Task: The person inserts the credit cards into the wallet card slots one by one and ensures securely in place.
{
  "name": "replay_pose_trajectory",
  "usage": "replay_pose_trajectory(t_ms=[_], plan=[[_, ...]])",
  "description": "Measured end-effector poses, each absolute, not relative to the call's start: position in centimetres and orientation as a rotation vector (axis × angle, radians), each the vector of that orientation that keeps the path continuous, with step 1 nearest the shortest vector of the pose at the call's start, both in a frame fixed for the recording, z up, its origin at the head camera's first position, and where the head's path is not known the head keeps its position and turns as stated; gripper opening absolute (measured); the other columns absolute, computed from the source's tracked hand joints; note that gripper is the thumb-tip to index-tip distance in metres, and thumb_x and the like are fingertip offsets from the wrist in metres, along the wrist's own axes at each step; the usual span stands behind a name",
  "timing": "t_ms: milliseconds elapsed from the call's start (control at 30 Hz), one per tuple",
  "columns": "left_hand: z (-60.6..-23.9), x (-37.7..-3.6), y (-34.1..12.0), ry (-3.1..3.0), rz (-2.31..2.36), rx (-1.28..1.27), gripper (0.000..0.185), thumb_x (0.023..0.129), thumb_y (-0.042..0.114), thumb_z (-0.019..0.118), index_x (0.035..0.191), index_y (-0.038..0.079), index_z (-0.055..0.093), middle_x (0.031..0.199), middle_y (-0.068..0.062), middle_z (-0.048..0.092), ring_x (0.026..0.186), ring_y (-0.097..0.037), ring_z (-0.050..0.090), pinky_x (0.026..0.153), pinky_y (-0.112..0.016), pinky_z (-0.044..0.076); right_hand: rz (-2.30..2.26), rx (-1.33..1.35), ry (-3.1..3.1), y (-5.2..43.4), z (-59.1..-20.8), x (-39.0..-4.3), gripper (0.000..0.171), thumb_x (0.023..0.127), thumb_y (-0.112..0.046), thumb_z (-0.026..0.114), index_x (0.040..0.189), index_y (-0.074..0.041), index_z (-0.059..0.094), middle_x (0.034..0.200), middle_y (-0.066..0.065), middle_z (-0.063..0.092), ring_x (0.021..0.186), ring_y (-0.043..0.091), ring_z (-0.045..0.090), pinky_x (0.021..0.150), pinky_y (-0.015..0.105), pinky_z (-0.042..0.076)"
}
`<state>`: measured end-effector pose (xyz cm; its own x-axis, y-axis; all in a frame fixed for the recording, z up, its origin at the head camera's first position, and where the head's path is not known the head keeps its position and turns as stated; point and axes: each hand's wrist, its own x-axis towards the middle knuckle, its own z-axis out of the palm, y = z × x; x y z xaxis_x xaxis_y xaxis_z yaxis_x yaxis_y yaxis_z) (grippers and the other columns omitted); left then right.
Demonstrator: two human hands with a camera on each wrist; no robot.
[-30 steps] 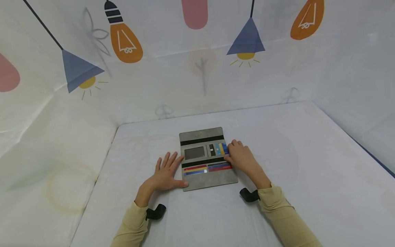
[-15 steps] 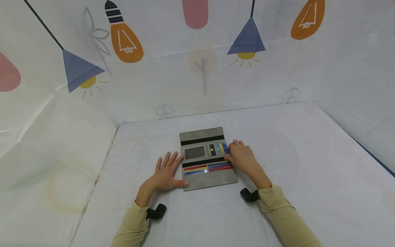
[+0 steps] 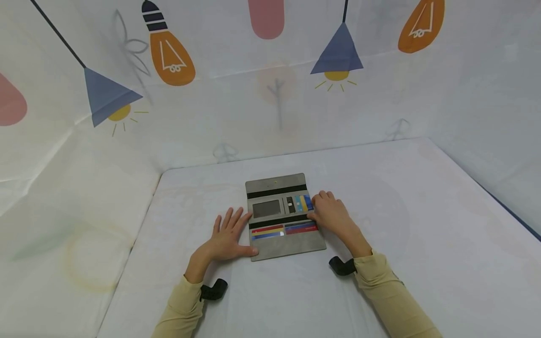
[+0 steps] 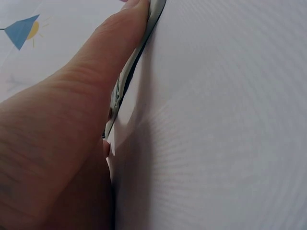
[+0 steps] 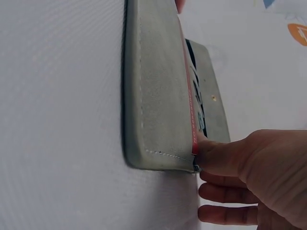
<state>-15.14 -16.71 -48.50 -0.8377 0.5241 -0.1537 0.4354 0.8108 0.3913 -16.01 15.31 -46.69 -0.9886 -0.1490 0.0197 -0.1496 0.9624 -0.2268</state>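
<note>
A grey wallet [image 3: 287, 242] lies unfolded on the white table, its flap away from me. Several colourful cards [image 3: 303, 203] sit in its slots, beside a dark window pocket [image 3: 266, 209]. My left hand [image 3: 226, 240] rests at the wallet's left side with fingers spread, thumb on the near corner and index fingertip at the edge higher up. At the right edge, my right hand [image 3: 331, 213] touches the wallet with thumb and index finger. The right wrist view shows that thumb [image 5: 218, 155] by a red card edge [image 5: 191, 103], with the other fingers below it beside the wallet.
The white table [image 3: 405, 225] meets a white cloth backdrop [image 3: 236, 112] printed with lamps and bulbs. A black wrist camera [image 3: 214, 289] sits on the left wrist and another black wrist camera [image 3: 342, 266] on the right.
</note>
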Motion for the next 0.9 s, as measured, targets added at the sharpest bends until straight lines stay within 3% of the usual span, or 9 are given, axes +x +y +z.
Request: replay_pose_trajectory(t_ms=[633,900], plan=[[-48.54,-15.30,-17.02,2.743,0.479,0.730,0.104,0.080,0.063,0.071,0.159,0.018,0.020,0.166,-0.014,0.006,0.151,-0.039,-0.008,0.115,-0.064,-0.007,0.265,0.313,-3.087,14.41,-46.47,-15.71,0.040,0.092,-0.025,0.071,0.114,0.006,0.060,0.105,0.018,0.056,0.101,0.034,0.055,0.075,0.051,0.052],[-48.12,-15.04,-16.97,2.741,0.485,0.727,0.104,0.079,0.062,0.072,0.158,0.016,0.022,0.166,-0.016,0.009,0.151,-0.041,-0.006,0.114,-0.066,-0.005,0.307,0.275,-3.119,14.74,-46.67,-15.77,0.038,0.093,-0.028,0.071,0.112,0.004,0.061,0.103,0.016,0.058,0.101,0.032,0.055,0.077,0.050,0.052]])
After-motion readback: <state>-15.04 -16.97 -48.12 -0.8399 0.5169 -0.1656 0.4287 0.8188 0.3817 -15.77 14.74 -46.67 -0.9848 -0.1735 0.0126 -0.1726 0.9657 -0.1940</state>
